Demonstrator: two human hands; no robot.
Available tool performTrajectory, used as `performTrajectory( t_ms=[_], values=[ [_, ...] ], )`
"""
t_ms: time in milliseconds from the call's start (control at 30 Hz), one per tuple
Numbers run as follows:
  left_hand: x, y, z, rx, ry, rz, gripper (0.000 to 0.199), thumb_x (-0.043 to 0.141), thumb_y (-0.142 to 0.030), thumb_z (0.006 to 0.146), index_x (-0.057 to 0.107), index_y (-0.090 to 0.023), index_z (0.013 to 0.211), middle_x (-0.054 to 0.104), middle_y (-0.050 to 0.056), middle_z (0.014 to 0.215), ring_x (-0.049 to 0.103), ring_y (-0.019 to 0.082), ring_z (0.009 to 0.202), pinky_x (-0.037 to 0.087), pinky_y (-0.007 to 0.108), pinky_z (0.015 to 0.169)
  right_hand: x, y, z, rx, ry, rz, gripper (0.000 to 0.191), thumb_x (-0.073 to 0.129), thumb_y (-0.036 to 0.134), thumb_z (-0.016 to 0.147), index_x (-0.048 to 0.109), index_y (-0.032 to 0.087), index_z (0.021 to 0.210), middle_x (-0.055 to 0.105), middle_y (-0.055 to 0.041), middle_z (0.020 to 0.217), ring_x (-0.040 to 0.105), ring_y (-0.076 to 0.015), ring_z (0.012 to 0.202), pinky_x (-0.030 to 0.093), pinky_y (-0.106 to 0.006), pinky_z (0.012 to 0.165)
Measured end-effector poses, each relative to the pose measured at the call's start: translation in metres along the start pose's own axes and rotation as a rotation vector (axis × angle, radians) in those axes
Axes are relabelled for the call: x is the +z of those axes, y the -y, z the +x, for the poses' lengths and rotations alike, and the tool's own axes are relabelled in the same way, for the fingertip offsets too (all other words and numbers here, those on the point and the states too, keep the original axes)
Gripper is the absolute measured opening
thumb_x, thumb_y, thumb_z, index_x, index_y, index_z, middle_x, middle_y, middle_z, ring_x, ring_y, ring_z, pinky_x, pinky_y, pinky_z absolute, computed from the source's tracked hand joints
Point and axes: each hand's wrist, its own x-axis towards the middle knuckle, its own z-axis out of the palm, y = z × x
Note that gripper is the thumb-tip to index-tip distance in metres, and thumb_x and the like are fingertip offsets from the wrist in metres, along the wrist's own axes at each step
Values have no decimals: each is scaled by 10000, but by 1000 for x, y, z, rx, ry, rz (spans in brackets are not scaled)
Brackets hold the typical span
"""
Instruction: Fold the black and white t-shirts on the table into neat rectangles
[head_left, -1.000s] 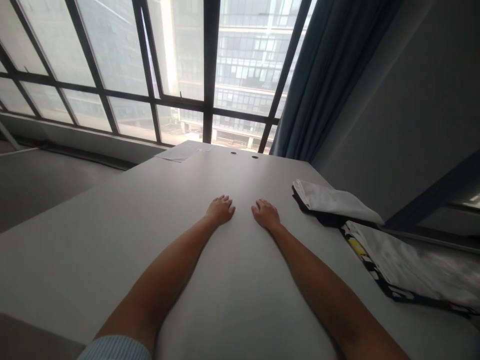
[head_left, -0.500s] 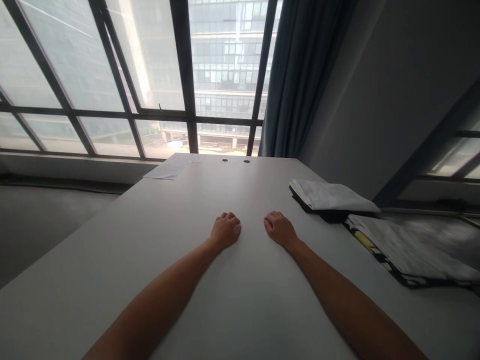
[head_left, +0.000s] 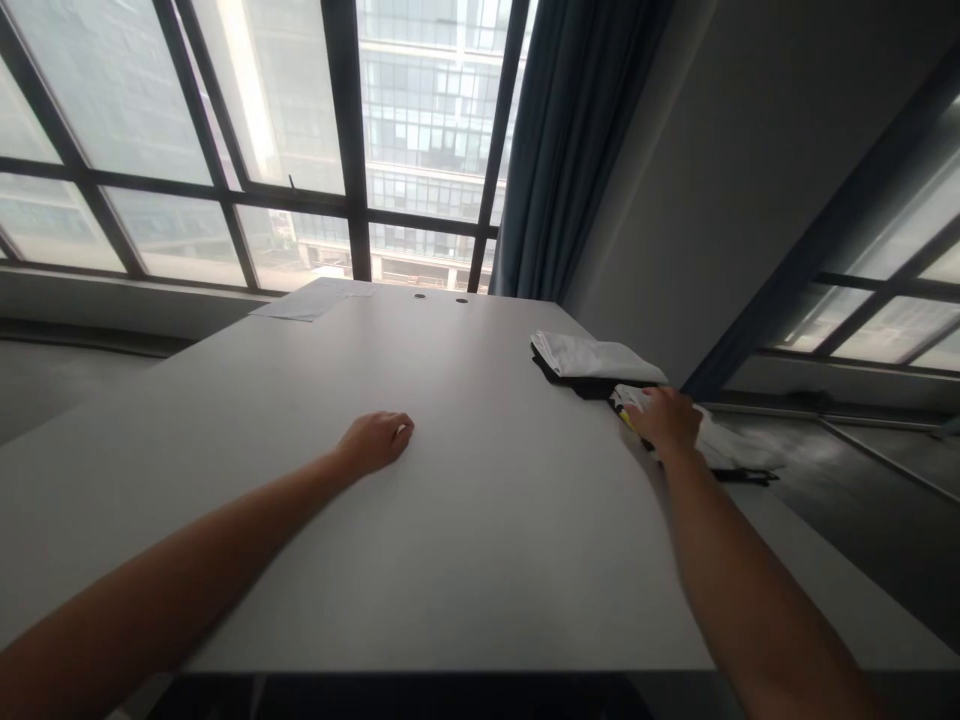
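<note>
The near folded cloth (head_left: 724, 445), white over black with a yellow patch, lies along the right side of the worktop (head_left: 450, 520), its long axis slanting from far left to near right. The far folded cloth (head_left: 596, 357) slants similarly just beyond. The hands are well apart: the right (head_left: 667, 415) covers the near cloth, grip unclear; the left (head_left: 375, 440) curls at the worktop, its closure unclear.

The bare right hand (head_left: 667, 418) touches folded white-and-black cloth (head_left: 721, 438) by the flat white table's (head_left: 465, 530) right edge, grip unclear; the left hand (head_left: 373, 443) curls loosely.
</note>
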Motion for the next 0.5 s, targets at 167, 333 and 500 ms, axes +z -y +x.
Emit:
performTrajectory(
  t_ms=[167,333,500],
  values=[
    [-14,1,-23,-92,38,-6,373,409,-433,952,732,-266,1033,700,-2,687,671,192,676,450,275,650,-10,-42,-12,312,116,69,486,752,595,700,428,298,491,491,-40,571,615,-331,840,455,-520,784],
    [-25,-2,-18,-116,107,5,360,427,-442,947,725,-278,1065,683,-20,662,662,186,670,428,281,656,-27,-12,2,596,-87,96,373,631,485,782,408,302,545,539,-51,637,621,-357,933,458,-558,818],
    [-27,-1,-15,-51,136,-108,390,455,-474,938,715,-256,1131,730,4,787,667,183,719,455,287,684,-46,95,25,495,-193,457,422,461,589,884,419,287,593,519,-8,603,564,-240,710,502,-428,718]
  ],
)
